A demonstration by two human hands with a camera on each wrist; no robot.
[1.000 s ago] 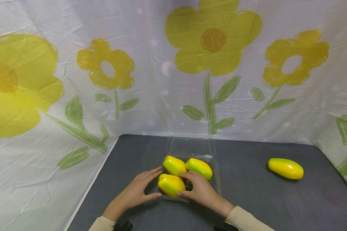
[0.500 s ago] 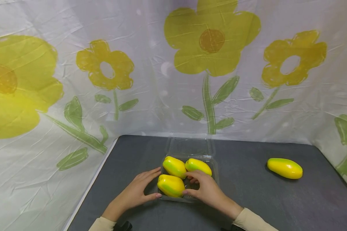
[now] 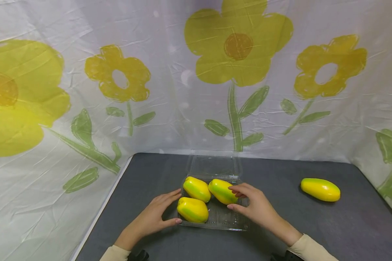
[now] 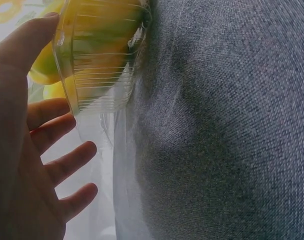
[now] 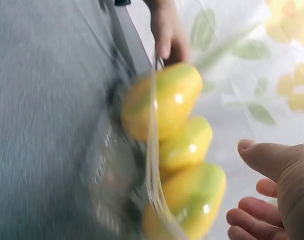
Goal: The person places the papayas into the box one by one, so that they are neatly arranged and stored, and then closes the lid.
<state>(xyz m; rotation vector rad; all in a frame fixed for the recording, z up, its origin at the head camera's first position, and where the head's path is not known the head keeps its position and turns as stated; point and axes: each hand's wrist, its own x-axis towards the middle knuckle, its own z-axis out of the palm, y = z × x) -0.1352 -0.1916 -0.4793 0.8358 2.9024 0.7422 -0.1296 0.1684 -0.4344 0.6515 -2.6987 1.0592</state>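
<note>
A clear plastic clamshell box (image 3: pixel 220 227) lies with its lid folded back. Inside are three glossy yellow-green oblong fruits that look like papayas: a front-left fruit (image 3: pixel 192 210), a back-left fruit (image 3: pixel 197 189) and a back-right fruit (image 3: pixel 220 190). My left hand (image 3: pixel 155 214) is at the box's left side, fingers spread; in the left wrist view its thumb and index finger (image 4: pixel 49 111) are at the rim. My right hand (image 3: pixel 256 204) hovers over the box's right part, its fingertips overlapping the back-right fruit. The right wrist view shows the right hand (image 5: pixel 272 195) holding nothing.
A fourth similar fruit (image 3: pixel 320 189) lies on the dark grey tabletop (image 3: pixel 281 181) to the right. The raised transparent lid (image 3: pixel 213 165) lies behind the box, near a hanging cloth (image 3: pixel 170 119) printed with yellow flowers.
My right hand has drawn away from the front-left fruit and moved right across the box, uncovering its front-right bottom. The left hand stays at the left side.
</note>
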